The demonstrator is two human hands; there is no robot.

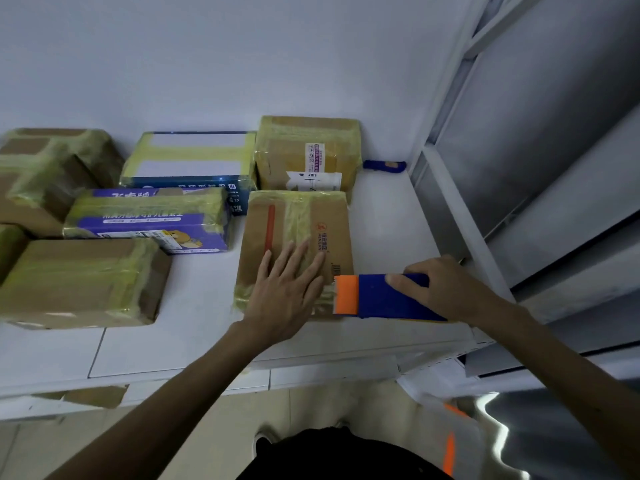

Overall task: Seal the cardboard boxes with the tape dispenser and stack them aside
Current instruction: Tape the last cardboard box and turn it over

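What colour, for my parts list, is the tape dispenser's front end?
The front end of the tape dispenser is orange; head view.

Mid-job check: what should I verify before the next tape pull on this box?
1. Left hand flat on the box, steadying it: ok.
2. Right hand grips the tape dispenser: ok.
3. Dispenser's orange end at the box's near right corner: ok.
4. Tape end stuck to the cardboard: cannot tell.
5. Left fingers off the taped middle seam: not ok, they lie on it.
6. Box flaps closed flat: ok.
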